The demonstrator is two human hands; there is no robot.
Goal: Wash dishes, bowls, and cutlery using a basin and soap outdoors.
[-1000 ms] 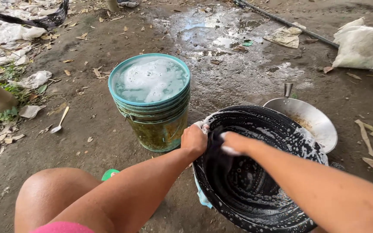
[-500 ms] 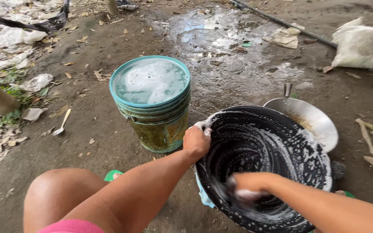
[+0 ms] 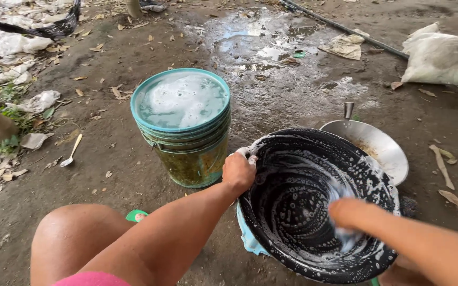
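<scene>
Left hand still grips the black basin rim; right hand, clutching a sudsy scrubber, has swept to its right wall.

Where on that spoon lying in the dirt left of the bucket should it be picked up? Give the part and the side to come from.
Take the spoon by its pale handle, around the middle, pinching from above. It lies flat on the bare ground, so only its top and edges are free. The bowl end points toward the near left and the handle runs up to the right, so coming from the teal bucket side probably meets the handle first.
</scene>
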